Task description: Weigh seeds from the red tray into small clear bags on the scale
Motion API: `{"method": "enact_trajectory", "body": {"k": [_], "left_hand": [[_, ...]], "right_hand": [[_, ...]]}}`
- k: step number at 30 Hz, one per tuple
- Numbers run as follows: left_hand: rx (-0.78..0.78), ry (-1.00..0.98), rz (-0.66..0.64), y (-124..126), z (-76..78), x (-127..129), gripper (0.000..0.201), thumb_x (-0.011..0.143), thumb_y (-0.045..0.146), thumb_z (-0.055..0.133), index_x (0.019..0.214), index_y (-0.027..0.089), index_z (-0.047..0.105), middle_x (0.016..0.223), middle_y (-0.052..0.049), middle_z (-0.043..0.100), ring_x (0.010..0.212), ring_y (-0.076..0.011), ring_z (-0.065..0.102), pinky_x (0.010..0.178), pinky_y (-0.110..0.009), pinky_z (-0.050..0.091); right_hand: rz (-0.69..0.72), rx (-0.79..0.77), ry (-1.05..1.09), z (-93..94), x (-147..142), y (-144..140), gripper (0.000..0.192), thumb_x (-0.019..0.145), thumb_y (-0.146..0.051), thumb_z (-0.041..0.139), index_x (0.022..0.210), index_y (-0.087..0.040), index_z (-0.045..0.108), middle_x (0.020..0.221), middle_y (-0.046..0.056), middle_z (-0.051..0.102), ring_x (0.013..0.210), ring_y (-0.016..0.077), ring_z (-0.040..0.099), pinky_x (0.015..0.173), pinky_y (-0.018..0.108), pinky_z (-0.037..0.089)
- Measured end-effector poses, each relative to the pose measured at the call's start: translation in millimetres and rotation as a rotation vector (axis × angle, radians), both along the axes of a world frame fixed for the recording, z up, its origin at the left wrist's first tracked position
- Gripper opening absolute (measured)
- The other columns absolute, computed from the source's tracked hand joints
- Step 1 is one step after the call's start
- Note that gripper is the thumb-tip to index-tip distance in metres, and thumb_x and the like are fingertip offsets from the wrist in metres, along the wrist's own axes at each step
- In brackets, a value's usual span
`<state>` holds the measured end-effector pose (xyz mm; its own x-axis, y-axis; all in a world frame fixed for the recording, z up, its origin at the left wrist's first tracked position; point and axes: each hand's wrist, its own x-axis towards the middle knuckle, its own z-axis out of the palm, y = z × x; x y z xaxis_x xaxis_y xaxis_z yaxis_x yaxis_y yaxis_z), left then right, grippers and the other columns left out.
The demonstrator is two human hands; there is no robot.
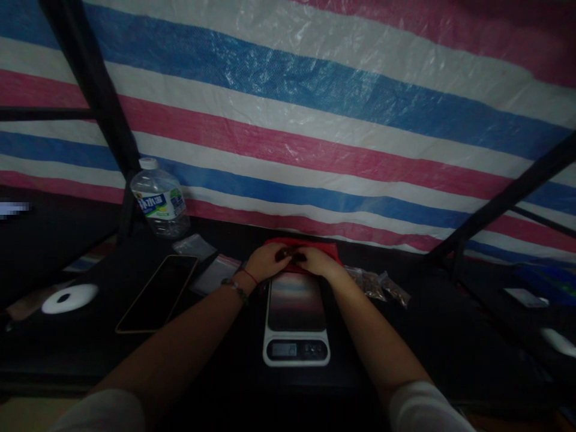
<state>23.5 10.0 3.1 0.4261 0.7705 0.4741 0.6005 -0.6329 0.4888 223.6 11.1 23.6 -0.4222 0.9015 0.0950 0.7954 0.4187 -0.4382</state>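
Two bare hands meet at the far end of a white kitchen scale (297, 312), over a red bag or sheet (332, 247) that lies just behind the scale. The left hand (270, 262) and the right hand (314, 261) have their fingers bent inward, close together, around dark brown bits (293, 254); the light is too dim to tell whether either hand grips them firmly or only touches them. A beaded bracelet (236, 289) circles the left wrist. The near part of the scale's plate is bare, and its display is lit, but the figure is hard to read. Just right of the scale lie a few small clear bags with brown contents (392, 289), which look like finished portions. Left of the scale are flat clear bags (218, 274) that seem unfilled, so the work appears partly done, with the brown bits in hand not yet bagged. Farther left of the scale lie a dark phone (157, 294) and a white oval object (69, 298); a clear plastic bottle (157, 201) stands behind and to the left. Beyond the scale hangs a red, white and blue striped sheet (288, 135).
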Motion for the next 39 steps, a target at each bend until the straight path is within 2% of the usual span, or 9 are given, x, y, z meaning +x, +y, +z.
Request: {"method": "enact_trajectory", "body": {"k": [4, 10, 15, 19, 21, 25, 28, 35, 39], "left_hand": [[0.022, 0.001, -0.014, -1.3, 1.0, 0.3, 0.028, 0.083, 0.036, 0.057, 0.105, 0.02, 0.065, 0.104, -0.006, 0.069, 0.097, -0.0222, 0.064, 0.088, -0.034, 0.05], [0.026, -0.008, -0.012, 0.4, 0.4, 0.5, 0.031, 0.081, 0.033, 0.06, 0.108, 0.019, 0.064, 0.108, -0.007, 0.068, 0.101, -0.0225, 0.062, 0.091, -0.035, 0.048], [-0.001, -0.012, -0.001, 2.0, -2.2, 0.7, 0.032, 0.08, 0.033, 0.061, 0.108, 0.018, 0.064, 0.108, -0.008, 0.069, 0.1, -0.0225, 0.063, 0.09, -0.034, 0.048], [-0.045, 0.003, -0.022, 1.6, -1.9, 0.6, 0.029, 0.08, 0.037, 0.062, 0.104, 0.021, 0.067, 0.1, -0.005, 0.071, 0.092, -0.0212, 0.065, 0.082, -0.032, 0.05], [-0.064, -0.003, -0.033, 1.8, -1.7, 0.8, 0.03, 0.08, 0.037, 0.062, 0.105, 0.022, 0.067, 0.099, -0.004, 0.071, 0.089, -0.02, 0.065, 0.08, -0.03, 0.05], [-0.1, 0.002, -0.026, 3.6, -2.1, 1.9, 0.029, 0.079, 0.039, 0.063, 0.101, 0.021, 0.069, 0.088, -0.004, 0.071, 0.079, -0.0182, 0.066, 0.07, -0.027, 0.049], [-0.12, 0.005, -0.019, 4.7, -2.3, 2.6, 0.028, 0.079, 0.04, 0.063, 0.098, 0.02, 0.07, 0.082, -0.004, 0.071, 0.074, -0.0178, 0.065, 0.066, -0.026, 0.047], [-0.099, 0.017, -0.02, 4.9, -3.4, 3.4, 0.027, 0.081, 0.041, 0.061, 0.095, 0.02, 0.07, 0.082, -0.003, 0.071, 0.074, -0.0172, 0.065, 0.063, -0.025, 0.045], [-0.095, 0.024, -0.019, 6.5, -6.3, 3.4, 0.027, 0.08, 0.04, 0.061, 0.097, 0.021, 0.069, 0.082, -0.003, 0.071, 0.073, -0.0169, 0.065, 0.065, -0.025, 0.046]], "right_hand": [[0.032, -0.023, -0.133, 4.7, -2.9, 1.1, 0.03, 0.076, -0.002, 0.054, 0.093, -0.016, 0.073, 0.096, 0.01, 0.074, 0.085, 0.0213, 0.068, 0.075, 0.026, 0.048], [0.016, 0.026, -0.14, 6.0, 0.2, 4.7, 0.029, 0.071, -0.001, 0.056, 0.086, -0.018, 0.075, 0.089, 0.008, 0.074, 0.081, 0.0196, 0.067, 0.074, 0.025, 0.047], [-0.064, 0.145, -0.033, 7.7, 0.7, 9.8, 0.027, 0.071, -0.003, 0.058, 0.085, -0.019, 0.075, 0.088, 0.007, 0.074, 0.084, 0.0205, 0.066, 0.079, 0.028, 0.047], [-0.123, 0.202, 0.19, 10.6, -7.6, 9.1, 0.022, 0.076, -0.009, 0.06, 0.091, -0.019, 0.074, 0.094, 0.006, 0.073, 0.088, 0.0198, 0.066, 0.083, 0.03, 0.048], [-0.107, 0.213, 0.271, 11.1, -13.9, 5.9, 0.023, 0.078, -0.01, 0.06, 0.094, -0.02, 0.073, 0.097, 0.005, 0.072, 0.09, 0.0185, 0.065, 0.085, 0.03, 0.048], [0.002, 0.218, 0.237, 10.6, -24.7, -1.5, 0.022, 0.079, -0.007, 0.059, 0.092, -0.019, 0.072, 0.095, 0.005, 0.07, 0.091, 0.0179, 0.063, 0.087, 0.031, 0.047], [0.03, 0.221, 0.198, 9.5, -27.7, -3.1, 0.02, 0.078, -0.006, 0.06, 0.09, -0.018, 0.071, 0.095, 0.006, 0.067, 0.091, 0.0178, 0.061, 0.086, 0.031, 0.047], [-0.059, 0.263, 0.237, 3.2, -25.9, 0.5, 0.013, 0.075, -0.008, 0.066, 0.082, -0.018, 0.068, 0.09, 0.004, 0.058, 0.088, 0.0173, 0.055, 0.083, 0.032, 0.045], [-0.035, 0.214, 0.212, 6.0, -27.2, -2.7, 0.008, 0.077, -0.011, 0.066, 0.081, -0.017, 0.068, 0.087, 0.004, 0.06, 0.083, 0.0167, 0.056, 0.079, 0.03, 0.045]]}}
